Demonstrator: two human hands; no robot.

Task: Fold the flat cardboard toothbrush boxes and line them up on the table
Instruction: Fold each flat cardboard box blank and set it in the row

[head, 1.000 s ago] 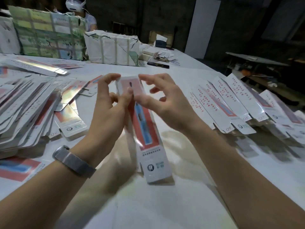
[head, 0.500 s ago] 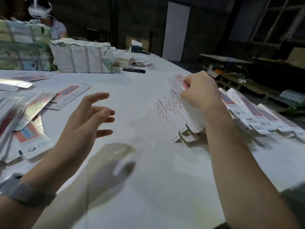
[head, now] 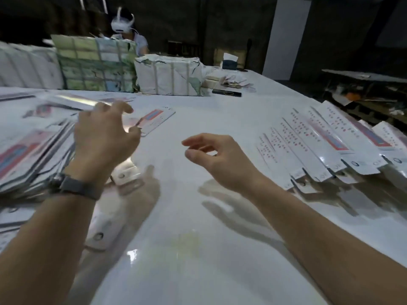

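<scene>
Now both hands are empty: half a second back the right hand point(head: 222, 159) was down on the row of folded boxes point(head: 319, 146) at the right, setting one in; it has since come away and hangs over the bare white table point(head: 198, 249), fingers loosely curled, holding nothing. The left hand point(head: 103, 139), a watch point(head: 74, 186) on its wrist, has moved out over the pile of flats point(head: 33, 150) at the left, fingers spread and relaxed above them, gripping nothing that I can see. The folded boxes lie side by side, overlapping, white with red print, their tabbed ends toward the near edge. One flat point(head: 154, 121) lies alone just beyond the left fingertips, red and blue on its face. Wrapped bundles point(head: 169, 75) stand at the far side.
</scene>
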